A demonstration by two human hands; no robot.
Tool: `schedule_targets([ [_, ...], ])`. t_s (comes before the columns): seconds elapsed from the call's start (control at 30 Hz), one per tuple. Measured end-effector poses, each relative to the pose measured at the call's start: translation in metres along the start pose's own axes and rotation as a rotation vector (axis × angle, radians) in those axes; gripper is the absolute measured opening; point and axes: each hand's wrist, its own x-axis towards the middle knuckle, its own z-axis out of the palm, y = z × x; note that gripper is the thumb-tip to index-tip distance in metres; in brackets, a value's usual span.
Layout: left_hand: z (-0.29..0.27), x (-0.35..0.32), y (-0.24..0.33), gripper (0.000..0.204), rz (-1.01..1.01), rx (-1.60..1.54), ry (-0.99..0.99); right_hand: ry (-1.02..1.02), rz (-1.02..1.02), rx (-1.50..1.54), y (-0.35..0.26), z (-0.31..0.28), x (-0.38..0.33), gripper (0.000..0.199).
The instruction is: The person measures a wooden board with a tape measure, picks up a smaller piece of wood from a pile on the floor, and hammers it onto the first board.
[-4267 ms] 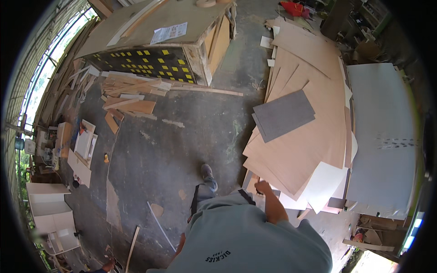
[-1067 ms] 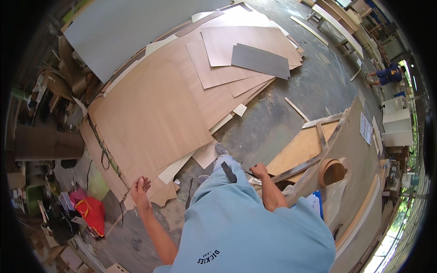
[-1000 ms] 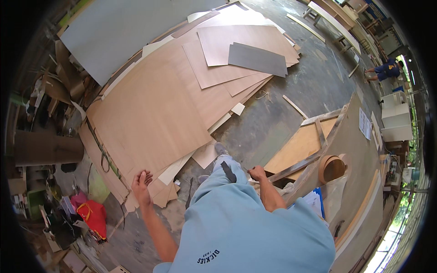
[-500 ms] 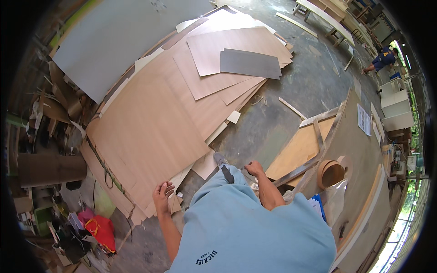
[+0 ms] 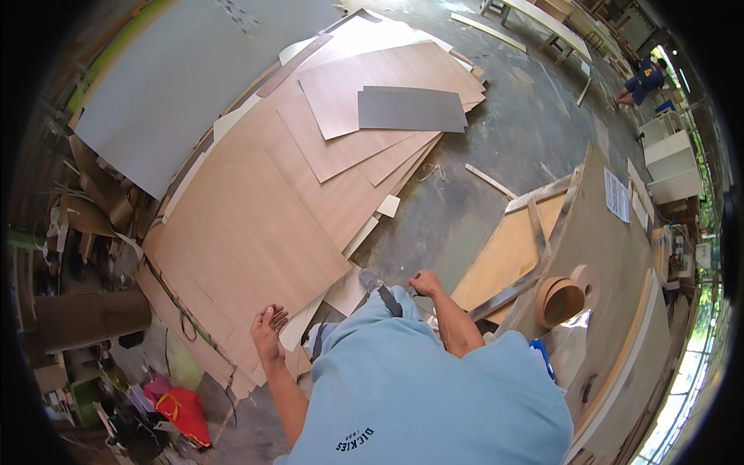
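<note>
Left hand (image 5: 268,332): open, empty, fingers spread over brown board stack (image 5: 256,240) edge.
Right hand (image 5: 425,283): loosely curled, holding nothing.

We see thin wood-veneer sheets (image 5: 256,232), matt brown with a fine grain, and one dark grey sheet (image 5: 411,108) that looks smooth and dull. The floor (image 5: 511,124) is rough, stained concrete. Our shirt (image 5: 418,395) is soft pale-blue cloth. The roll of edge banding (image 5: 562,298) looks like smooth, wood-toned strip (plastic or veneer, unclear).
</note>
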Motion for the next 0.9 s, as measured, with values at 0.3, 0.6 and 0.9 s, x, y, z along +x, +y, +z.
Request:
schedule_targets([
  [0.3, -0.048, 0.011, 0.002, 0.025, -0.035, 0.343, -0.133, 0.132, 0.176, 0.117, 0.021, 0.063, -0.059, 0.039],
  [0.6, -0.125, 0.027, -0.002, 0.025, -0.019, 0.498, -0.219, 0.271, 0.343, 0.318, 0.057, 0.19, -0.171, 0.042],
  [0.9, -0.083, -0.015, -0.053, 0.027, -0.019, 0.598, -0.644, 0.31, 0.17, 0.216, 0.209, 0.36, -0.267, 0.032],
])
